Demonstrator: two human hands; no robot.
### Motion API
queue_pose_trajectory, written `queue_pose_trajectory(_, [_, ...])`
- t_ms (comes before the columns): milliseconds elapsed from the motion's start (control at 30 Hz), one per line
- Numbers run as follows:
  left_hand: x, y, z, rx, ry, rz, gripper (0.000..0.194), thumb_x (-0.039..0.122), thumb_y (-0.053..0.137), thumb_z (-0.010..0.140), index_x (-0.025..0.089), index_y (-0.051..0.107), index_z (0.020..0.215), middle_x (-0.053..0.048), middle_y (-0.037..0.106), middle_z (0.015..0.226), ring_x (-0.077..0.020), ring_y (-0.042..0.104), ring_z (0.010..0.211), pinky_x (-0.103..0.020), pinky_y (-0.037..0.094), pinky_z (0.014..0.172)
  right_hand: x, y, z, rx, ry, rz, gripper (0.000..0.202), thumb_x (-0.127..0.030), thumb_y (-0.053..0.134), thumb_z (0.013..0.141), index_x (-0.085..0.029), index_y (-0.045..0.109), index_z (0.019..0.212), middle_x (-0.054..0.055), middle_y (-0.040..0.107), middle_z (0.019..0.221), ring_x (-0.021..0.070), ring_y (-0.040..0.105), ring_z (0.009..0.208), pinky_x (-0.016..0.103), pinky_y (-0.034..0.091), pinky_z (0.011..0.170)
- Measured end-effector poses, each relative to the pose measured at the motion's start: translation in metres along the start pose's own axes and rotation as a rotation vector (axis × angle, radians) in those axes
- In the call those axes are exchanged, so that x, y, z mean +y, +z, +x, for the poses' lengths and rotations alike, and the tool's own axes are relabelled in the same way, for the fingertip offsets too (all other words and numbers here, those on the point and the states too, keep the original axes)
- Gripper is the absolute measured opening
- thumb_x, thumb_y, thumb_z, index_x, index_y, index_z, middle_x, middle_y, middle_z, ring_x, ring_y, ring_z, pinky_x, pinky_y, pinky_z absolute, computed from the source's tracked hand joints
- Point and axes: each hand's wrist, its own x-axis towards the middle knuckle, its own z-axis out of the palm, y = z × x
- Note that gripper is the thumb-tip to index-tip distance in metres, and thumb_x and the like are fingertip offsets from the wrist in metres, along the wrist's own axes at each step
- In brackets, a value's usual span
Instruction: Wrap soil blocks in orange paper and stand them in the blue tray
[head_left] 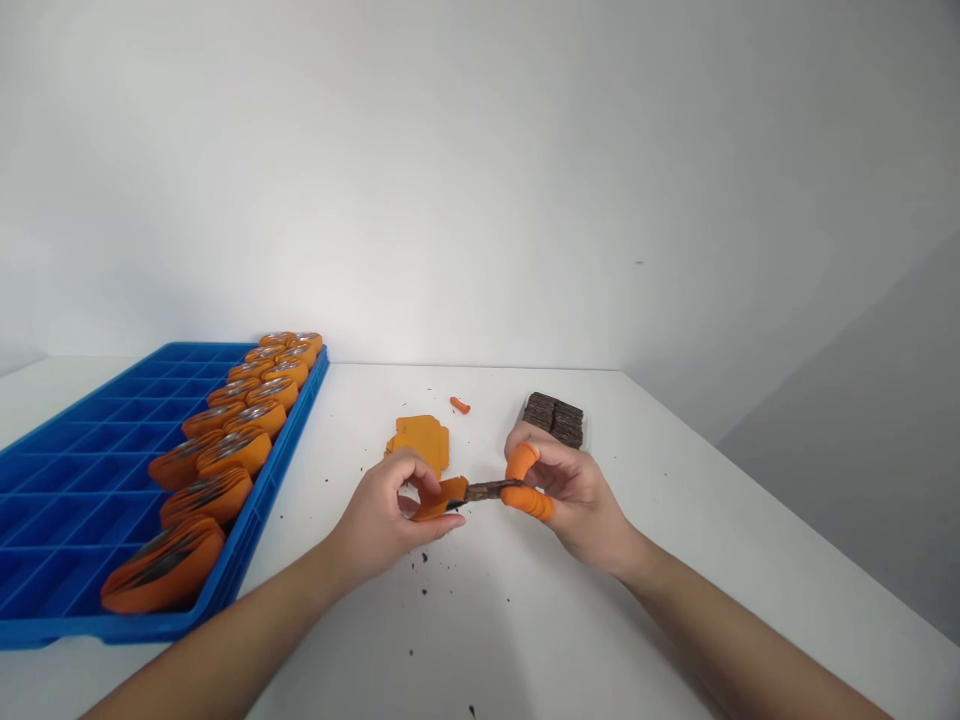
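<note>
One thin, dark brown piece (486, 490) with a rough surface is held above the table, level with the gap between the two hands. Its right end is pinched between the thumb and finger of the right hand (586, 505), where orange finger covers (523, 460) sit over the tips. Its left end meets a small folded orange wrapper (441, 498); how far in it reaches cannot be told. The left hand (381, 508) grasps that wrapper between thumb and fingers, with the thumb on the near side.

Just beyond the left hand, flat orange cut-outs (421, 438) lie on the table. Farther back and a little to the right is a small orange piece (460, 405). Beyond the right hand stands a pale container (587, 432) with dark brown stacks (553, 415) in it, partly hidden by the hand. Dark crumbs (424, 592) are scattered over the white table (480, 640), mostly on the near side below the hands.

To the left, well apart from the wrapper, a blue compartment tray (94, 630) runs from near to far. Orange packets (234, 452) stand along its right side in two columns, the rightmost reaching closer to the near edge. A plain pale wall (450, 180) rises behind.
</note>
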Motion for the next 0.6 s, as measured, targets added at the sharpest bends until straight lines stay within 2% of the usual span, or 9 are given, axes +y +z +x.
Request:
queue_pose_trajectory(233, [-0.0001, 0.0013, 0.0006, -0.010, -0.010, -0.026, 0.036, 0.034, 0.094, 0.076, 0.021, 0.061, 0.084, -0.003, 0.066, 0.093, -0.0199, 0.065, 0.089, -0.031, 0.060, 0.071, 0.0011, 0.0098, -0.0024, -0.031, 0.025, 0.068, 0.041, -0.053, 0.091, 0.086, -0.023, 0.067, 0.073, 0.001, 0.054, 0.085, 0.0155, 0.046, 0.072, 0.030, 0.041, 0.060])
queue_pose_trajectory(600, [0.0053, -0.0006, -0.0002, -0.052, -0.064, -0.035, 0.038, 0.036, 0.095, 0.075, 0.022, 0.062, 0.086, -0.003, 0.064, 0.096, -0.0210, 0.063, 0.093, -0.033, 0.059, 0.076, 0.0053, 0.0063, -0.0009, -0.012, -0.005, 0.051, 0.037, -0.048, 0.094, 0.084, -0.023, 0.069, 0.074, 0.000, 0.051, 0.084, 0.0146, 0.046, 0.073, 0.029, 0.041, 0.062])
